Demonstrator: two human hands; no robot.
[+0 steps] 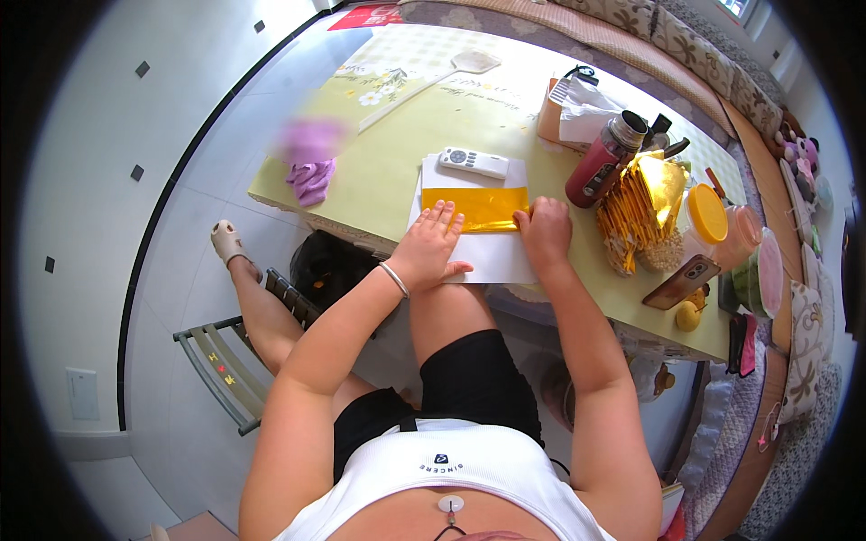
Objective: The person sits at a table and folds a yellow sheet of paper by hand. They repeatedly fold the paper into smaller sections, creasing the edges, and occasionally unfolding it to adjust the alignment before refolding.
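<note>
A shiny gold foil sheet (492, 200) lies on white paper (494, 260) at the near edge of the table. My left hand (428, 248) rests flat across the foil's left part, fingers stretched out and thumb pointing right over the white paper. At the foil's right end my right hand (547, 231) is closed, its thumb and bent fingers on the edge of the sheet. Just beyond the foil, a white remote control (474, 162) lies on the paper. To the right stands a thick bundle of folded gold foil pieces (630, 212).
Right of my hands stand a dark red thermos (598, 167), a tissue box (550, 115), a yellow-lidded jar (706, 215), a phone (683, 280) and a cut watermelon (759, 276). Leftward lie a fly swatter (415, 90) and purple cloth (311, 178). A folding chair (221, 370) stands lower left.
</note>
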